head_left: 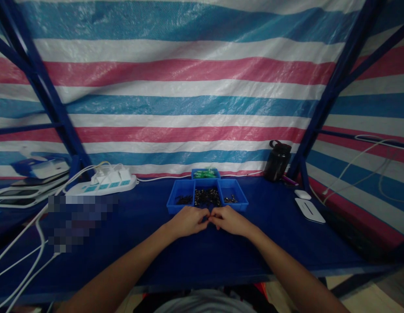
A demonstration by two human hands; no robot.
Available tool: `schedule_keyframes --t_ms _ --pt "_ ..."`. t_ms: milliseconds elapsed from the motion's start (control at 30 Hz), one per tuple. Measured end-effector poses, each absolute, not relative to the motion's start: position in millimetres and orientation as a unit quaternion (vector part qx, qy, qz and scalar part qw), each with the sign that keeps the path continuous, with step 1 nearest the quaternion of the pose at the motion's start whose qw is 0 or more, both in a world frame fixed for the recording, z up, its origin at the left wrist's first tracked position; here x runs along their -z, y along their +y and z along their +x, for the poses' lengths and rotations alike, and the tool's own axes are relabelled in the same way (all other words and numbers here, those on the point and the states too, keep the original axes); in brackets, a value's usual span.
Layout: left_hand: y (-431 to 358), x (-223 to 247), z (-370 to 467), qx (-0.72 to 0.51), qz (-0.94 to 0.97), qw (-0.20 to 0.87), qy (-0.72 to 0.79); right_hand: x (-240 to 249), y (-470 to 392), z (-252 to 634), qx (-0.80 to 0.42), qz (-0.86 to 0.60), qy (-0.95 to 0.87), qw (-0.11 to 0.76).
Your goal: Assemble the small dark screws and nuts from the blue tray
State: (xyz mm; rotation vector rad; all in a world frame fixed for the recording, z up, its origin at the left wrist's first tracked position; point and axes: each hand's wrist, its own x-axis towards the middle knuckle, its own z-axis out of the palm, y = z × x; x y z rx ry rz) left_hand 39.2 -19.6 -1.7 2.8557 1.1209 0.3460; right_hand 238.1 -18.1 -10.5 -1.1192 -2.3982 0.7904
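My left hand (189, 220) and my right hand (230, 219) meet fingertip to fingertip just in front of a blue divided tray (171, 208). Both are closed in a pinch; whatever sits between the fingers is too small to make out. Small dark pieces (184, 199) lie in the tray's left compartment. Its middle compartment holds a heap of black and brassy small parts (207, 197). A few shiny metal bits (231, 199) rest in the right one. Behind stands a smaller blue bin (195, 171) with green-and-clear packets (205, 173).
A white power strip (105, 187) with plugs and cables stands at the left, near stacked white devices (22, 195). A black bottle (278, 161) is at the back right, with a white case (302, 194) and a flat white device (309, 210) in front. Striped sheeting (188, 104) hangs behind the blue table (202, 256).
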Motion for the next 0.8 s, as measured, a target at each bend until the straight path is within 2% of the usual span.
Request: schedule_keyframes --t_ms 800 --pt "-19.6 3.2 39.6 -0.092 0.930 0.016 0.355 9.3 -17.3 241.4 -0.295 -0.402 -0.843 0.200"
